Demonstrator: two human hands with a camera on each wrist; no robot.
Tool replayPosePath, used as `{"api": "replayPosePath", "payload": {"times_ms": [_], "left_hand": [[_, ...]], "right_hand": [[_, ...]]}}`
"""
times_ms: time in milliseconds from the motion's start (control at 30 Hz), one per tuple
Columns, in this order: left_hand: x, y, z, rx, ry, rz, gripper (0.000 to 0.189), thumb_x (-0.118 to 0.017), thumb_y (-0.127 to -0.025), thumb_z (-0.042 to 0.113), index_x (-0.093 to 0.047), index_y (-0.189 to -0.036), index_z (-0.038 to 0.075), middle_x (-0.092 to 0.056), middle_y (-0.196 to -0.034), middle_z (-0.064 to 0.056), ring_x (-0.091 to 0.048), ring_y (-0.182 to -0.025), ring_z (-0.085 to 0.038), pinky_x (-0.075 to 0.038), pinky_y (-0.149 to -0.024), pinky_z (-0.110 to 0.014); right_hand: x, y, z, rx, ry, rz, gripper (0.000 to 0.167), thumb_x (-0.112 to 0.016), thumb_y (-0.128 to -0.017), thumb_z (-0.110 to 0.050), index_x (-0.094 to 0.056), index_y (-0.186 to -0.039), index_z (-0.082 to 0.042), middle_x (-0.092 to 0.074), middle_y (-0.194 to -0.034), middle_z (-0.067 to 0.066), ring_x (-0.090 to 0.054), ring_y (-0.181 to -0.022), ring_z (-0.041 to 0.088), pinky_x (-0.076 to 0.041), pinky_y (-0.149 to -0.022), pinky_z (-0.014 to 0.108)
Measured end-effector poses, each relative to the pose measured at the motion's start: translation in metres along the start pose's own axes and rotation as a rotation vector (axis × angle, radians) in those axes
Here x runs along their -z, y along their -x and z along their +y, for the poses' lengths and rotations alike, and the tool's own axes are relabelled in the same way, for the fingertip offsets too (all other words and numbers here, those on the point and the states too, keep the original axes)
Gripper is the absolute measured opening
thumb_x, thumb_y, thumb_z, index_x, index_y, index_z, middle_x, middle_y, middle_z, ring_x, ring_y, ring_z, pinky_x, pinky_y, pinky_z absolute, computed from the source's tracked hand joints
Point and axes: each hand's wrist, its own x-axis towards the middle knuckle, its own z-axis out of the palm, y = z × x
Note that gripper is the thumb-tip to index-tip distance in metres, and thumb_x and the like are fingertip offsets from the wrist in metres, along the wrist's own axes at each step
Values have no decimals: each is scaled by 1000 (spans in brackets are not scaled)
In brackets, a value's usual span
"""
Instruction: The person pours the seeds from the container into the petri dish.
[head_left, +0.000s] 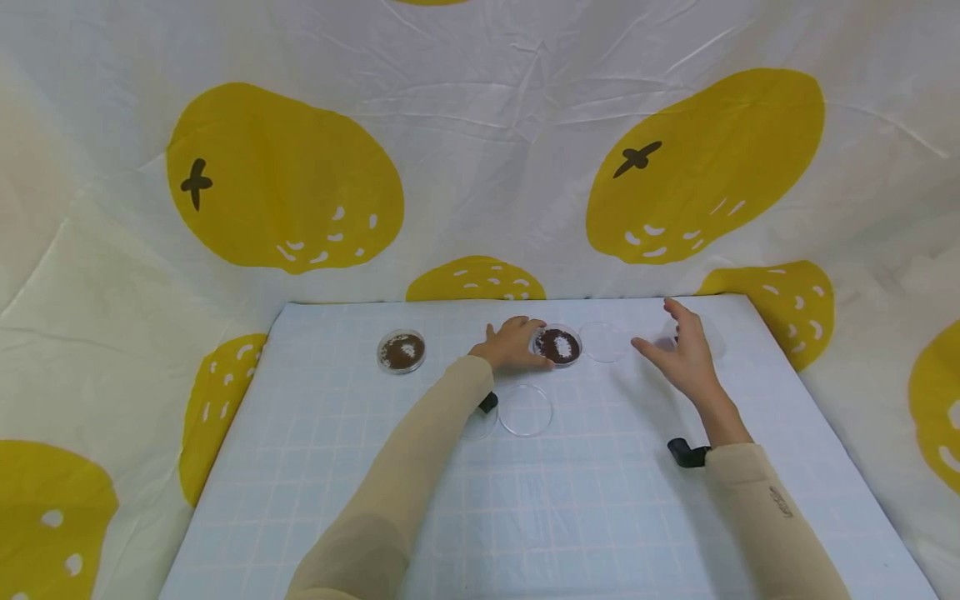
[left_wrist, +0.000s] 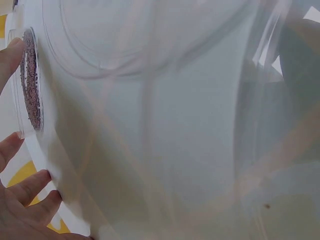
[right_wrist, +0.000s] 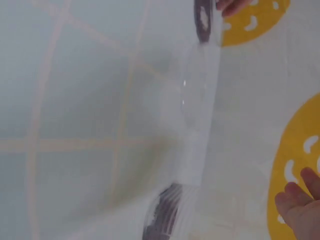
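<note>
My left hand spans a clear petri dish of dark brown granules with a white patch on top, thumb and a finger at opposite sides of its rim. In the left wrist view the same dish appears edge-on between the fingertips. Off to the right, my right hand hovers with fingers spread and nothing in its grasp. Between the hands lies a clear round lid. Partly hidden behind the right hand is a see-through container; its ribbed wall and dark contents show in the right wrist view.
A second filled petri dish sits at the back left. Nearer me lie a clear round piece and another clear disc partly covered by the left sleeve. Fruit-printed cloth rises behind the pale checked tabletop.
</note>
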Motion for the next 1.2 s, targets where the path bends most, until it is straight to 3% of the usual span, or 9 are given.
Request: {"api": "replayPosePath", "payload": {"times_ms": [233, 567, 867, 1200], "left_hand": [[-1, -2, -1, 3, -11, 2, 85, -69, -84, 65, -36, -155, 31, -29, -161, -7, -21, -149, -24, -7, -112, -70], [-1, -3, -2, 0, -9, 6, 86, -69, -83, 65, -36, -155, 31, -30, -161, -6, -21, -149, -24, -7, -112, -71], [-2, -5, -3, 5, -13, -6, 86, -68, -83, 67, -35, -155, 32, -29, -161, -5, -20, -149, -24, -6, -112, -71], [-3, -5, -3, 8, -16, -4, 87, -68, -83, 67, -35, -155, 31, -28, -161, -5, -20, -149, -24, -6, -112, -70]], "right_hand": [[-16, -9, 0, -55, 21, -130, 90, -79, -88, -26, -26, -155, -2, -30, -154, 25, -30, -139, 44, -30, -109, 63], [-38, -22, 19, -110, 98, -306, 98, -79, -86, -35, -20, -155, 3, -28, -152, 32, -29, -138, 48, -27, -109, 65], [-53, -29, 35, -196, 186, -389, 104, -82, -83, -33, -18, -153, 9, -25, -150, 37, -26, -139, 50, -24, -112, 62], [-61, -32, 43, -150, 303, -387, 104, -81, -83, -37, -22, -149, 16, -25, -147, 41, -22, -137, 55, -21, -112, 64]]}}
